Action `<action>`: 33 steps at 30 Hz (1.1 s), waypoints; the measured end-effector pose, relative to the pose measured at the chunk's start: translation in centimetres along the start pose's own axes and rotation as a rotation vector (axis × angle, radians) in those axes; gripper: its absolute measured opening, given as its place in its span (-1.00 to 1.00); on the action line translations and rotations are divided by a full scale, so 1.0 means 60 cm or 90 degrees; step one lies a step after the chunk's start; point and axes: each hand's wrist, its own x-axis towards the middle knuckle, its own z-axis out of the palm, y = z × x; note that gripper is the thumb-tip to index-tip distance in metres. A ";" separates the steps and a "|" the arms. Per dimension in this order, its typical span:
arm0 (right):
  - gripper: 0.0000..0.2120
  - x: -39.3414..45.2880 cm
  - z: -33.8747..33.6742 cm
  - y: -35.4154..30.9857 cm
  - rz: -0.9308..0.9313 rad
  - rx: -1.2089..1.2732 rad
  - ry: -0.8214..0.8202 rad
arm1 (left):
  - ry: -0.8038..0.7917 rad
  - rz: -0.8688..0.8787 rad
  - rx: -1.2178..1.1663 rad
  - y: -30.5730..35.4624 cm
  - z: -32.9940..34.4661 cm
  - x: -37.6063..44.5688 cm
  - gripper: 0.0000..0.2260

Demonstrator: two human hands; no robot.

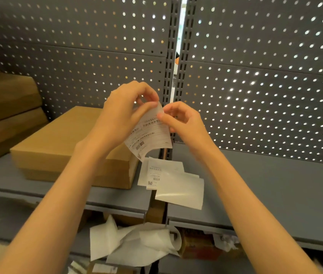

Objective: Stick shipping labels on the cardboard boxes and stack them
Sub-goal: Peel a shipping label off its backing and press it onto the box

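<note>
- Head view: the left hand [126, 113] and the right hand [182, 121] are raised together in front of a grey pegboard [255, 76], both pinching the top edge of one shipping label [150, 135], which hangs curled below the fingers.
- Below and left of the left hand, a flat cardboard box [58, 147] lies on the grey shelf [265, 194].
- Directly beneath the hands, more labels [168, 180] lie loose on the shelf.
- Farther down, crumpled white backing paper [137, 244].
</note>
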 end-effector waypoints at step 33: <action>-0.84 0.120 0.248 -0.016 0.118 0.219 0.190 | -0.049 -0.522 -0.585 -0.280 -0.142 0.006 -0.79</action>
